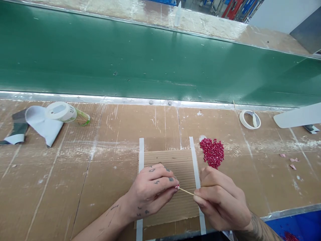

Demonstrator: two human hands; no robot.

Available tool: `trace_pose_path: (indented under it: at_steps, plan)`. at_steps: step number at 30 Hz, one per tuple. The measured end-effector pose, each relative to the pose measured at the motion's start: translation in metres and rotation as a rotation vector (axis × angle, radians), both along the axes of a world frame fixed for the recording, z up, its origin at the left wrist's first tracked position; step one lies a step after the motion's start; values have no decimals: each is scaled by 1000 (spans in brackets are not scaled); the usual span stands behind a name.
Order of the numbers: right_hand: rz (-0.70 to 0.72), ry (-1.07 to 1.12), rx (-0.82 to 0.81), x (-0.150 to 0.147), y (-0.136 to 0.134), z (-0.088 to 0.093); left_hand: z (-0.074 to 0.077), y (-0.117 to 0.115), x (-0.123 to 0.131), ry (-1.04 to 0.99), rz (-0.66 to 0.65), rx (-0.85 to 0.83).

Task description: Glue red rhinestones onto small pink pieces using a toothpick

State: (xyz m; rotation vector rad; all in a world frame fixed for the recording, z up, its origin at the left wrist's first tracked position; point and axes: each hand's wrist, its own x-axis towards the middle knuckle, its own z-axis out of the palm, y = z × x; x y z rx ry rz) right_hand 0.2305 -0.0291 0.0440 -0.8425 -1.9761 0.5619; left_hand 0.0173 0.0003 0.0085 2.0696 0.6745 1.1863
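My left hand (pixel 153 188) is closed, thumb and fingers pinching a small red-and-pale piece (pixel 178 186) at the fingertips. Most of that piece is hidden, so its kind is unclear. A thin wooden toothpick (pixel 186 191) is pinched in my right hand (pixel 220 197), and its tip meets the small piece. Both hands are above a corrugated cardboard sheet (pixel 173 209), which two white tape strips (pixel 195 157) border. Just beyond my right hand lies a heap of shiny dark-red beads (pixel 212 153).
A toothpick container (pixel 67 113) lies by a white cloth piece (pixel 47 124) at left. A tape roll (pixel 250 119) and several pink bits (pixel 293 166) are at right. Behind runs a green conveyor belt (pixel 150 60); a small bottle (pixel 178 15) stands on its far ledge.
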Motion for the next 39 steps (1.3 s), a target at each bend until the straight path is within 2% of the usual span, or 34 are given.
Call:
trace_pose_path:
  at_steps: [8,39]
  plan:
    - [-14,-14,8,0,1,1,-4,0,-1,-7,-6,-10]
    - [-51,-12,-38,1,-1,2,-3,-1,0,13,-9,-15]
